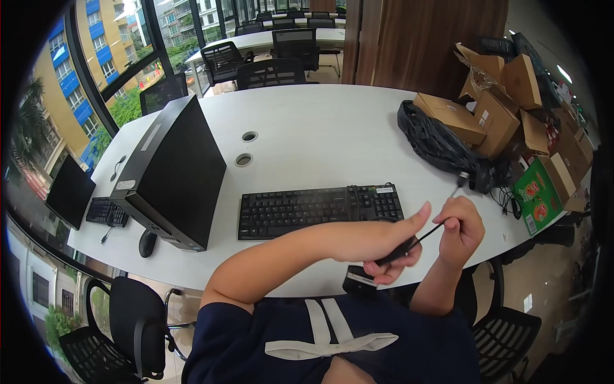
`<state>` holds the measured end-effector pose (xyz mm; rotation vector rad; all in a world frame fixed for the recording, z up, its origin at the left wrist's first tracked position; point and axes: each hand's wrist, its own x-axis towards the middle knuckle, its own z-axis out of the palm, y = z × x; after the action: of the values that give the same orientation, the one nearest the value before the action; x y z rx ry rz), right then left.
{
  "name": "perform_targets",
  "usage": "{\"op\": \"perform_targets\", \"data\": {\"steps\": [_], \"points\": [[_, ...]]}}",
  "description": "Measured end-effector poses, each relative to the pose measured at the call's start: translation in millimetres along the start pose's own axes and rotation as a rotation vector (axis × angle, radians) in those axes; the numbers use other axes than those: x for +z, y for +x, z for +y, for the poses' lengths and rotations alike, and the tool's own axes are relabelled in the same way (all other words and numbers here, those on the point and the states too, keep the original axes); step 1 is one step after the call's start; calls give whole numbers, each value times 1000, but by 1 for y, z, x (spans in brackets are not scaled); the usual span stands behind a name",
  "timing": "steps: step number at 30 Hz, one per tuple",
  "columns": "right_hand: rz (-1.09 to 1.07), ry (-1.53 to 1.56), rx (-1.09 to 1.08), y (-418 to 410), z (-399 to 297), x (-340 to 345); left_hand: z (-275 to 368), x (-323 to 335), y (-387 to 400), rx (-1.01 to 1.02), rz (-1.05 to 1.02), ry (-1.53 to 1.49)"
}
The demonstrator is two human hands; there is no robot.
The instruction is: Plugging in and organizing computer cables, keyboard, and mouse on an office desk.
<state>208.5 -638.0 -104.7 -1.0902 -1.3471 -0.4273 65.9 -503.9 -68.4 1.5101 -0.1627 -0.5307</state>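
My left hand (391, 247) is closed around a small black object (397, 252), probably a computer mouse, mostly hidden by the fingers. A thin black cable (428, 234) runs from it to my right hand (460, 230), which pinches the cable. The cable's plug (463, 178) sticks up beyond my right fist. Behind my left forearm lies a black keyboard (297, 211) on the white table (316, 139), with a cable bundled over its right part. Below my left hand, at the table's near edge, is a small dark block-like item (360, 281) that I cannot identify.
A black desktop computer tower (182, 177) stands on the left, with a mouse (147, 243), another keyboard (106, 212) and a monitor (70, 192) beyond it. A black plastic bag (431, 139) and several cardboard boxes (499, 120) crowd the right. Office chairs (134, 326) flank me.
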Motion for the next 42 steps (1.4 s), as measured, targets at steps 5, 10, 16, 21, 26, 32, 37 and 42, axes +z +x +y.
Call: {"op": "perform_targets", "data": {"steps": [5,10,16,21,26,32,37,42], "points": [[-57,477,334,-22,17,43,12,14,-1,45,-103,95],[-116,786,122,-54,9,85,11,19,8,245,-253,-251],[-492,1021,665,-95,0,96,16,16,5,465,-128,-632],[-711,881,992,-101,-10,89,22,-9,6,575,126,-492],[-744,382,849,-71,-36,62,18,-29,-2,573,486,-277],[-327,-218,318,-49,-58,31,-6,-38,12,322,581,-58],[-195,-309,140,-32,-51,9,-9,-10,15,97,359,132],[-173,-4,0,-30,-24,-1,-10,3,16,17,206,122]]}}
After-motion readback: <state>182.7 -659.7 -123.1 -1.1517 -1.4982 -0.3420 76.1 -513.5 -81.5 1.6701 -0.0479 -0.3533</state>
